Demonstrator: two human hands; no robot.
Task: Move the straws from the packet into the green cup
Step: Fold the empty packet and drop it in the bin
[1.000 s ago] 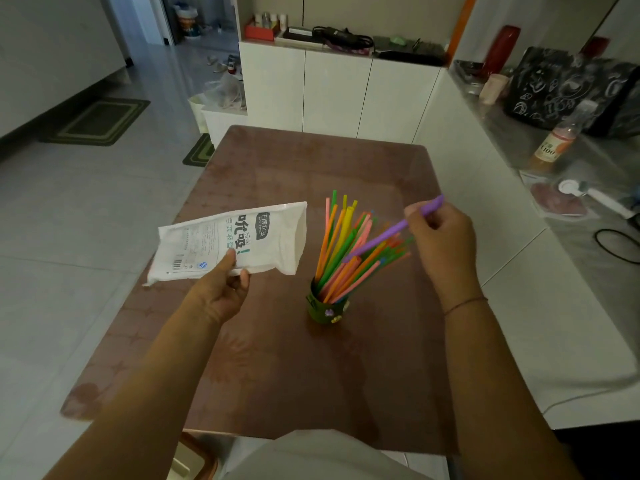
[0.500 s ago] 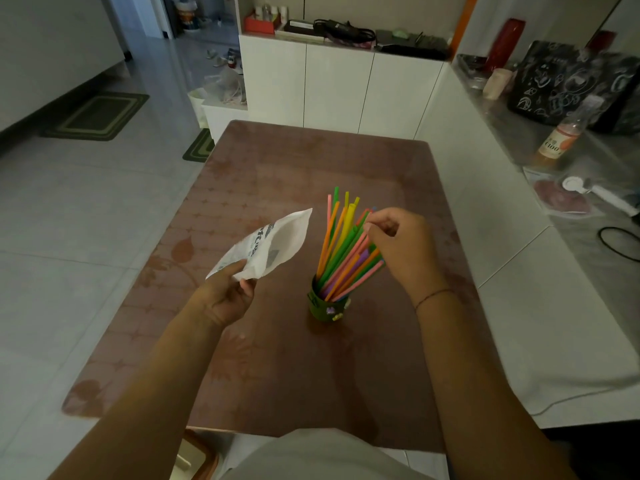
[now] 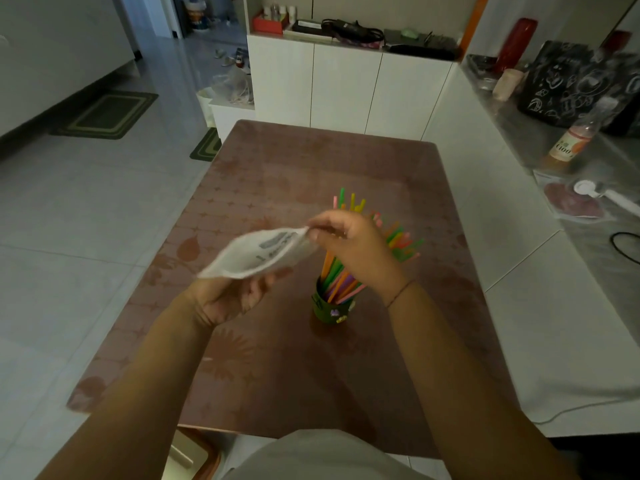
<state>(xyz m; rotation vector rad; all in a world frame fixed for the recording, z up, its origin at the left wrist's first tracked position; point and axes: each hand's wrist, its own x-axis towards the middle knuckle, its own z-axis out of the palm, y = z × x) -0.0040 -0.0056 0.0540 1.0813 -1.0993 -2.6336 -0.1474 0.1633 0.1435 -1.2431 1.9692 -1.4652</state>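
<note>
A small green cup [image 3: 329, 308] stands on the brown table [image 3: 287, 168], holding a fan of several coloured straws [image 3: 339, 277]. My left hand [image 3: 228, 297] holds the white packet [image 3: 258, 252] from below, above the table and left of the cup. My right hand [image 3: 353, 245] is in front of the straws, its fingertips pinching the packet's open right end. Whether a straw is between those fingers is hidden. The packet is blurred.
White cabinets [image 3: 346, 84] stand behind the table. A counter on the right carries an orange bottle [image 3: 573, 142], a black patterned bag [image 3: 568, 84] and a red vase [image 3: 514, 43]. Tiled floor with green mats [image 3: 107, 114] lies to the left.
The purple straw my right hand held went into the cup. That hand then moved left to the packet's opening, while my left hand tilted the packet flatter.
</note>
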